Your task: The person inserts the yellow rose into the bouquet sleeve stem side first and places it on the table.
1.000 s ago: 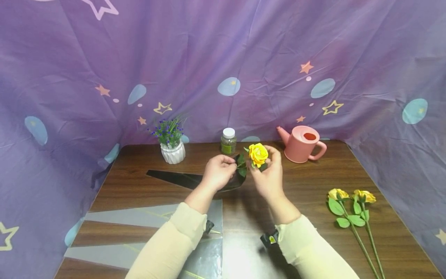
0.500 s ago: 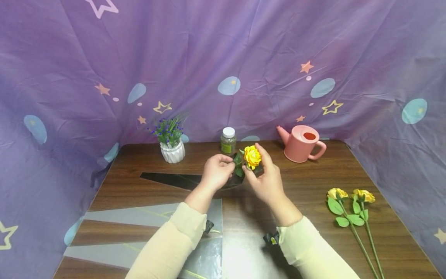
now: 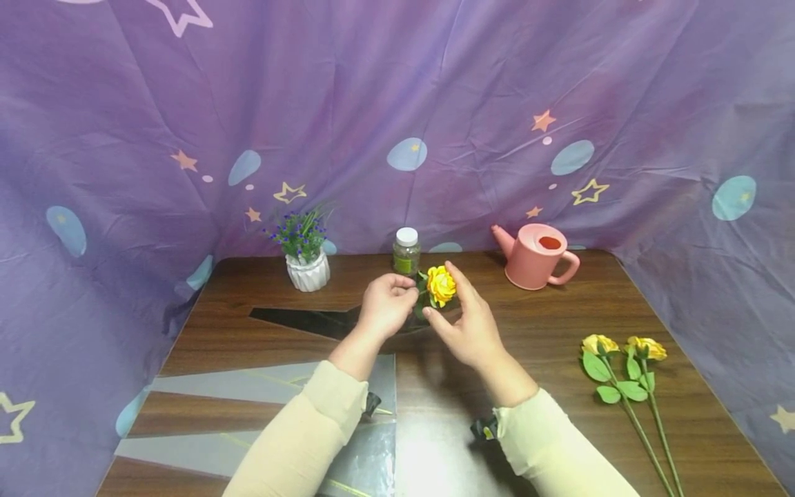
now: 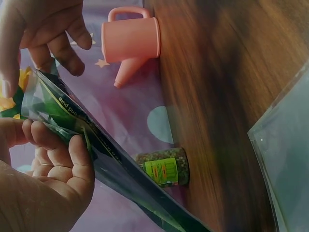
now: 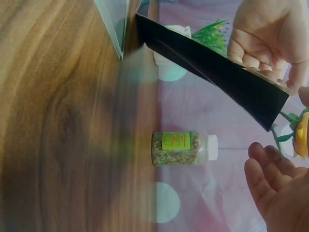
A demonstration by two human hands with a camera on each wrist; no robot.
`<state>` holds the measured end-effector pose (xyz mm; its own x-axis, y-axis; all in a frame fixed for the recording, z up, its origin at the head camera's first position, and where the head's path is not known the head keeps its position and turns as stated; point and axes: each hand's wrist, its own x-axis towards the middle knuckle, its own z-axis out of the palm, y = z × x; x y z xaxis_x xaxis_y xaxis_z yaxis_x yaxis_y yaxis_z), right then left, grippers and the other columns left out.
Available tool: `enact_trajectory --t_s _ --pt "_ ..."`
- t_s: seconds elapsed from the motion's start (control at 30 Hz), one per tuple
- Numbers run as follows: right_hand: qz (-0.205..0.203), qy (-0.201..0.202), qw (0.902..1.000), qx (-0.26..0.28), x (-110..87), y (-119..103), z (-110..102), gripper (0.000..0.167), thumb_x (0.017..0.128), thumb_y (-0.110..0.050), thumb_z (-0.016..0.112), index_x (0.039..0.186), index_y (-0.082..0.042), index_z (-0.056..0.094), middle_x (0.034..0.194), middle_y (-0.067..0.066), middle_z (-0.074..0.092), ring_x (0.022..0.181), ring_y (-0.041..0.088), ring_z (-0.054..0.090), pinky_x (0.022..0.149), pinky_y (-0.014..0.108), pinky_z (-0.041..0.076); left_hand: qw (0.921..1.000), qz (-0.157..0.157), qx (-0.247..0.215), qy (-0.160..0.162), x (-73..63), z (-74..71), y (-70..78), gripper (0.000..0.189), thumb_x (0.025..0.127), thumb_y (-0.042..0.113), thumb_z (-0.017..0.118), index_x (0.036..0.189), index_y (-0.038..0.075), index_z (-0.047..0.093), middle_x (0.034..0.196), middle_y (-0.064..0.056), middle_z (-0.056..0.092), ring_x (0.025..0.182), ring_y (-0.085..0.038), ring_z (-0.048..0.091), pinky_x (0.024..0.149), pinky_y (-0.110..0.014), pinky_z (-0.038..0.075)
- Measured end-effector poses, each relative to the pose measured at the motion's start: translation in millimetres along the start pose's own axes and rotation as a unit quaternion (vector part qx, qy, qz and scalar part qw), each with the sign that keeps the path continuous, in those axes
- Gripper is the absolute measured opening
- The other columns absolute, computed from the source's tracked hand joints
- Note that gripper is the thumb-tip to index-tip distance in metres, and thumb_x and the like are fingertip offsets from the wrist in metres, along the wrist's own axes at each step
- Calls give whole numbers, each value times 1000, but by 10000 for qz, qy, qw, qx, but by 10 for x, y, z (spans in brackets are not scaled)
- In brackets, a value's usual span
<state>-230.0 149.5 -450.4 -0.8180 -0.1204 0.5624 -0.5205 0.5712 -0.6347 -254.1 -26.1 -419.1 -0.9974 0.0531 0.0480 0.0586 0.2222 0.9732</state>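
Observation:
My left hand pinches the upper edge of a black flower sleeve with a clear front, near the middle of the table. A yellow rose pokes its bloom out of the sleeve's open end; most of its stem is hidden inside. In the left wrist view, the sleeve has yellow lettering along its edge and green leaves behind the clear film. Around the bloom's right side my right hand is spread, thumb below and fingers above. Whether a fingertip touches the petals I cannot tell.
Two yellow roses lie at the right. Flat clear sleeves lie at the front left, partly beneath the left sleeve cuff. Along the back stand a potted plant, a white-capped jar and a pink watering can.
The rose's bloom has moved left and slightly down, closer to my left hand, sinking into the sleeve. My right hand has followed it, its fingers spreading away from the bloom.

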Motion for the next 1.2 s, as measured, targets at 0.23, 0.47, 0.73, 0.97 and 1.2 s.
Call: enact_trajectory --t_s 0.23,0.47,0.73,0.97,1.2 --pt "16 -304 9995 -60 -29 -9 25 91 88 -18 85 163 -6 35 153 27 52 130 43 59 109 58 46 9997 88 234 47 -11 -18 9 21 93 9 69 109 -4 72 87 -14 76 71 -13 66 61 -23 50" --pt "146 -618 9979 -122 -69 -27 64 95 88 -20 85 165 -6 31 126 26 61 94 37 66 78 53 58 9996 169 219 91 -15 -20 24 21 92 9 68 108 -4 72 83 -10 74 69 -12 64 62 -24 50" --pt "298 -876 9954 -235 -96 -30 88 98 90 -24 85 167 -7 25 123 25 60 98 34 65 83 50 56 9997 149 162 133 -15 -23 43 20 93 9 68 108 -3 73 82 -10 74 67 -12 63 60 -24 50" --pt "283 -1114 9925 -413 -135 -21 104 97 93 -27 82 168 -10 23 128 27 57 103 41 66 87 57 56 9995 255 107 154 -16 -31 40 20 91 9 68 106 -3 73 80 -8 72 66 -11 60 61 -24 49" --pt "222 -1197 9911 -533 -154 4 125 97 94 -30 81 168 -8 23 129 26 57 101 39 64 88 58 55 9989 310 290 205 -19 -36 49 19 92 12 68 106 -1 73 82 -7 73 71 -13 61 67 -27 50"
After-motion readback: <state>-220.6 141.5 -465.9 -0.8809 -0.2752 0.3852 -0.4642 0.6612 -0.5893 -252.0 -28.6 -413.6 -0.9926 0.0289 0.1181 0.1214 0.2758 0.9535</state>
